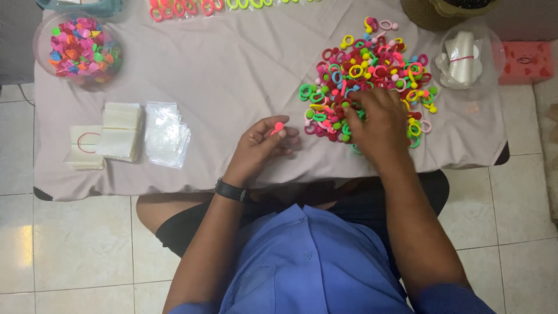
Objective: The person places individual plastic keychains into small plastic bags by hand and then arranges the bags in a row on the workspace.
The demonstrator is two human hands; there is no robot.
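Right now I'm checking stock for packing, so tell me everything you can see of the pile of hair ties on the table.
The pile of hair ties is a loose heap of small elastic loops in red, pink, yellow, green and some blue, many carrying a little round pom-pom. They look like soft fabric-covered elastic. The heap lies on the grey tablecloth at the table's right side, with strays along its edges. The right hand rests on its near edge, fingers in among the ties. The left hand stays clear of it, pinching one pink piece.

Small pink hair tie [278,127], heap of colourful hair ties [372,75] on cloth
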